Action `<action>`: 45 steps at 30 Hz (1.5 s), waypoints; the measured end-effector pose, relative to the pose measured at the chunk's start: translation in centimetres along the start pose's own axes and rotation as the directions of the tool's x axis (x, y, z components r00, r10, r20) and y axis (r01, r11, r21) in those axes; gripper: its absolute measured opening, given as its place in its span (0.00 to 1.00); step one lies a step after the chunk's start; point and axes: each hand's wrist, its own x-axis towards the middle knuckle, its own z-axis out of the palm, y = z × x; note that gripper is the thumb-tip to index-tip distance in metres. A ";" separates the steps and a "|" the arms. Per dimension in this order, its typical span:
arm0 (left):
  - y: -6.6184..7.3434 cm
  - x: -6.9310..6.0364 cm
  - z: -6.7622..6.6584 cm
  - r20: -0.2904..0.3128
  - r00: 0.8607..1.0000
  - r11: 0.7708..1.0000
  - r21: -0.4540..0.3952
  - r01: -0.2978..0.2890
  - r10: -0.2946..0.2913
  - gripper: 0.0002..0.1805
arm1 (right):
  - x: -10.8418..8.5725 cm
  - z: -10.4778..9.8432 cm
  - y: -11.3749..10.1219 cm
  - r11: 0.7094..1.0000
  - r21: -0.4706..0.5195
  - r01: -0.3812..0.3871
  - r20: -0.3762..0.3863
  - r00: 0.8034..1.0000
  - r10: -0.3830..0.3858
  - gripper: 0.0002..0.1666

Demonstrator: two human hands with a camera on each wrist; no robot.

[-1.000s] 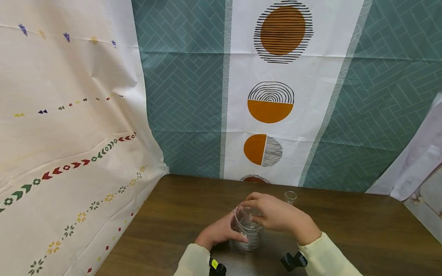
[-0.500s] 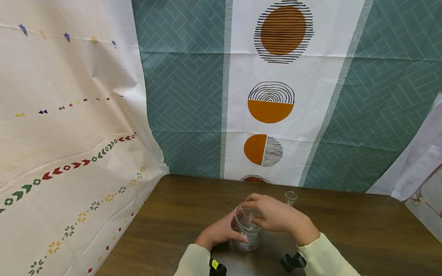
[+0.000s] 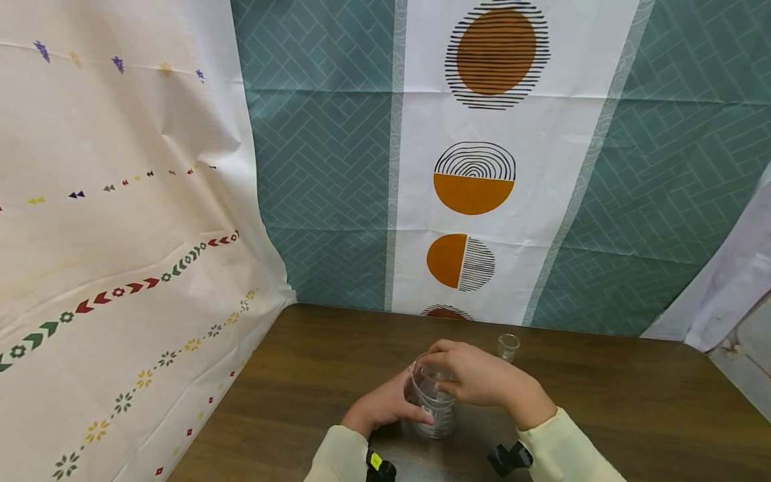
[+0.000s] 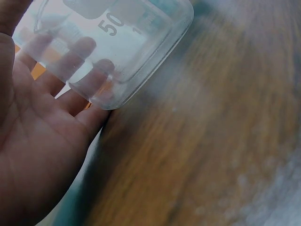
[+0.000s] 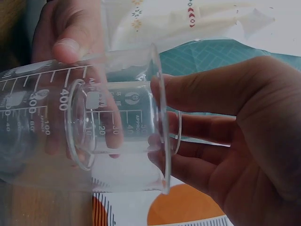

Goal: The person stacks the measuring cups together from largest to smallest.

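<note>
A large clear glass beaker [image 3: 438, 423] stands on the table in the head view. My left hand [image 3: 385, 406] grips its side, thumb toward me; the left wrist view shows fingers [image 4: 84, 49] behind the glass. My right hand [image 3: 482, 376] reaches over the rim. In the right wrist view, it pinches a small beaker [image 5: 124, 120] marked in tens at its lip, with much of that beaker inside the large one's mouth. Deeper inside sits a medium beaker [image 5: 35, 125] with a 100 mark. Whether the small beaker touches the medium one, I cannot tell.
Another small glass beaker [image 3: 508, 345] stands behind my right hand, partly hidden by it. The brown wooden table [image 3: 313, 375] meets a patterned cloth [image 3: 325, 201] at the back and a cream cloth [image 3: 144, 321] on the left.
Both hands stay almost in place at the large beaker. My right forearm has shifted slightly left, and a little more of the beaker behind it shows.
</note>
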 end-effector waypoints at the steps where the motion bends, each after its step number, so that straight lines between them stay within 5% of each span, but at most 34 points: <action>1: 0.0 0.0 0.0 0.001 1.000 1.000 0.001 0.001 -0.001 0.51 | 0.0 0.1 0.0 1.000 0.000 0.001 0.000 1.000 -0.001 0.22; 45: -0.1 -0.1 -0.1 -0.001 1.000 1.000 0.017 0.000 0.000 0.54 | 0.3 1.1 0.4 0.999 -0.032 -0.004 0.048 0.999 0.005 0.26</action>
